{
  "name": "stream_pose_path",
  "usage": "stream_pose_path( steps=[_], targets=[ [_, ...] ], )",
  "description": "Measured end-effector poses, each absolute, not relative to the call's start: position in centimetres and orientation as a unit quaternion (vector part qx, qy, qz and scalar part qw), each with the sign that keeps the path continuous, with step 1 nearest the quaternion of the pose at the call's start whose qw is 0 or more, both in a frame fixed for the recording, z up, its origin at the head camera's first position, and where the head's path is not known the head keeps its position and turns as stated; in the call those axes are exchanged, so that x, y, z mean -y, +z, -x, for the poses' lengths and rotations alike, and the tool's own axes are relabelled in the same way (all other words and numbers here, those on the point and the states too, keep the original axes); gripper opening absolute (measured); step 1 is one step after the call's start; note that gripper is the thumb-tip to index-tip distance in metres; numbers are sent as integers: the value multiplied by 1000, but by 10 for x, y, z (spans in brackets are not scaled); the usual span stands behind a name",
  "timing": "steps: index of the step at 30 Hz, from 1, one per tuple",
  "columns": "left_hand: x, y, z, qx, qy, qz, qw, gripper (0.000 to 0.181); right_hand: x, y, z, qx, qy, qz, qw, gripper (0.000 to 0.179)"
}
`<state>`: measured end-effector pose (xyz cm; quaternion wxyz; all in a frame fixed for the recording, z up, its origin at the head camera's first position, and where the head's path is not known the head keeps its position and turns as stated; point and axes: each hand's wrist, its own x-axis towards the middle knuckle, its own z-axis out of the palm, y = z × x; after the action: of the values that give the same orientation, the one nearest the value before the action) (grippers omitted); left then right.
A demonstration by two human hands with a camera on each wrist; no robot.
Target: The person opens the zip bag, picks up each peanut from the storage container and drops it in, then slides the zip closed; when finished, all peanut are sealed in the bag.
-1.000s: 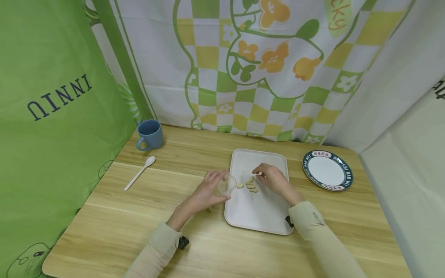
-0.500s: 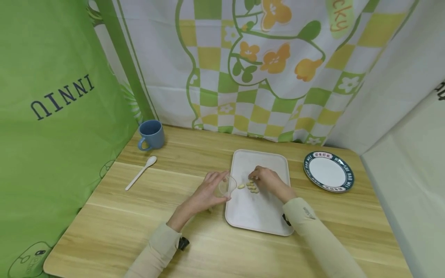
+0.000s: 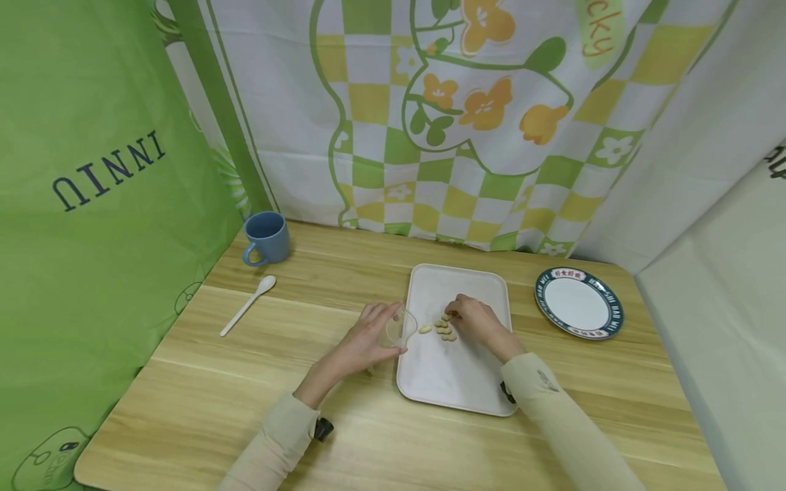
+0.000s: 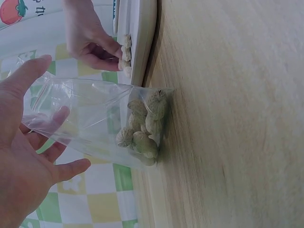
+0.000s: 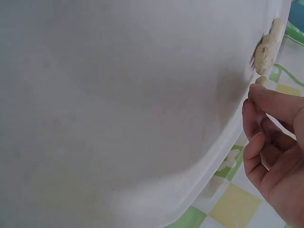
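My left hand (image 3: 365, 339) holds the mouth of a clear plastic bag (image 4: 90, 99) with thumb and fingers spread around it. Several peanuts (image 4: 142, 137) in their shells lie at the bottom of the bag, which stands on the table beside the tray. On the pale tray (image 3: 454, 385) is a small cluster of peanuts (image 3: 445, 331), with one peanut (image 3: 425, 329) a little apart on the left. The right hand (image 3: 479, 319) is at the cluster's far end, thumb and forefinger pinching a peanut (image 5: 261, 80) that its fingertips partly cover.
A blue mug (image 3: 267, 238) stands at the back left, with a white spoon (image 3: 248, 307) lying in front of it. To the right of the tray is a plate (image 3: 578, 302) with a dark patterned rim. Printed curtains (image 3: 424, 198) hang behind the table.
My right hand has come down and slightly left from above the tray to the peanuts, and its fingertips have closed on one. The left hand and the bag stay in place.
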<state>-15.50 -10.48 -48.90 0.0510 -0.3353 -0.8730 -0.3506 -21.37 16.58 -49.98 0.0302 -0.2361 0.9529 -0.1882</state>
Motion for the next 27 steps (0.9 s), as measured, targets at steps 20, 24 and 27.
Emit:
stream_pose_path(
  steps=[20,24,27],
  targets=[
    [102,-488,156,877,-347,330,51,84,-158,-470,188,-922,-282,257,-64,16],
    [102,-489,156,877,-348,329,47,83,-152,-460,183,-911,-292,274,-95,17],
    [101,-489,156,877,-346,330,49,83,-148,-452,179,-899,-302,294,-118,18]
  ],
)
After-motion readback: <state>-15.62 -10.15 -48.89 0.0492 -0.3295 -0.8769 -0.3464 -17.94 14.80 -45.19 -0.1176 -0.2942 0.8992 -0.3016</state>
